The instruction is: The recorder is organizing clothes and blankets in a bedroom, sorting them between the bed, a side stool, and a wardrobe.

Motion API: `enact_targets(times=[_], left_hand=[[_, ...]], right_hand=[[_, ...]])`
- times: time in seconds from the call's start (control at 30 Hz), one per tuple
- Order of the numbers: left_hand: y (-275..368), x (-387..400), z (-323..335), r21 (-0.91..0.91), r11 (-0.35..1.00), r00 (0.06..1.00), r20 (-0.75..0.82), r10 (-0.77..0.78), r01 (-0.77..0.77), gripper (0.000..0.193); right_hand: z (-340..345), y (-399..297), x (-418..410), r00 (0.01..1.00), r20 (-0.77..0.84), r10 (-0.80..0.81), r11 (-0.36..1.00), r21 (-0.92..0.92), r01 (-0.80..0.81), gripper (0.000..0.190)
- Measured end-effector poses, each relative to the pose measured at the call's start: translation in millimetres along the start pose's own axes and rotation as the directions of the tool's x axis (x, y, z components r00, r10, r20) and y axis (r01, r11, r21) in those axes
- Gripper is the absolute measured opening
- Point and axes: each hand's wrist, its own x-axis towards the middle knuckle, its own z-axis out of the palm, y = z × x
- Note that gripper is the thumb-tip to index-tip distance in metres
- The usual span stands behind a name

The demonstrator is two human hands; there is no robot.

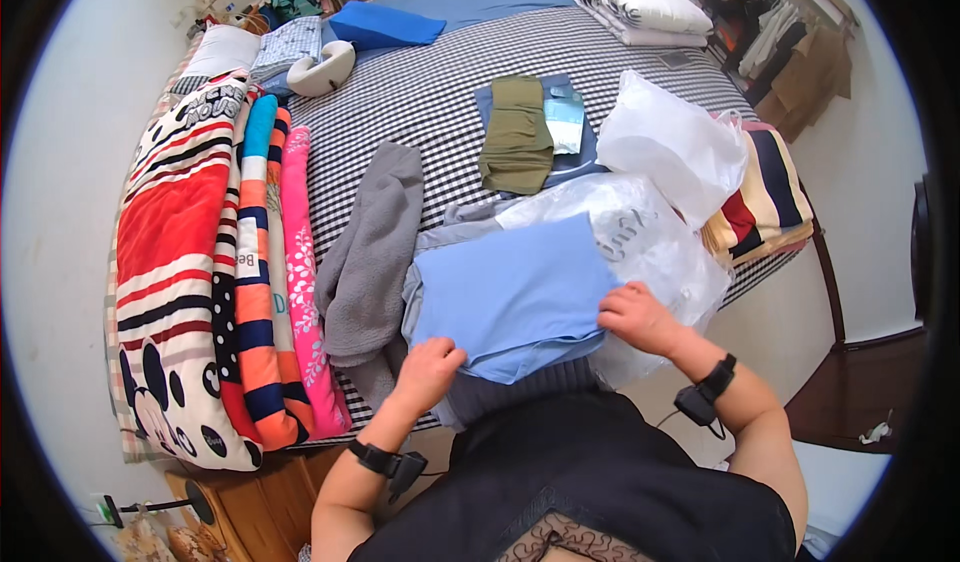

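A light blue folded garment lies before me on a grey-blue garment. My left hand pinches its near left corner. On the opposite side, my right hand grips the right edge. Beneath the near edge, a dark grey ribbed fabric shows close to my body. A clear plastic bag with printed writing spreads out to the right, partly under the blue cloth. The grey fleece garment lies to the left of the stack.
Several folded blankets, one of them red-striped, line the bed's left side. Beyond the stack are an olive garment, a pale blue packet and a white plastic bag. A striped folded blanket sits by the right edge.
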Motion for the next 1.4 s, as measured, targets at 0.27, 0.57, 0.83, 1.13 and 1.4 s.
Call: enact_targets(times=[0.27,0.57,0.83,1.13,1.4], left_hand=[[-9,-12,25,-0.158,0.900,0.889,-0.158,-0.429,0.406,0.031],[-31,1,49,-0.360,0.596,0.620,-0.062,-0.783,0.717,0.051],[-33,1,51,-0.357,0.495,0.536,0.019,-0.844,0.792,0.057],[-1,50,4,-0.930,-0.286,0.624,0.366,-0.690,0.230,0.056],[69,146,28,-0.888,0.338,0.889,0.148,-0.434,0.313,0.065]], right_hand=[[29,-50,4,0.989,0.098,0.114,0.988,0.094,-0.124,0.030],[73,-62,10,0.933,0.338,0.121,0.814,0.504,-0.289,0.030],[72,-60,57,0.932,0.273,0.237,0.622,0.694,-0.362,0.036],[107,-43,68,0.752,0.624,0.212,-0.408,0.756,-0.512,0.056],[81,14,28,0.753,0.577,0.315,-0.770,0.620,-0.153,0.055]])
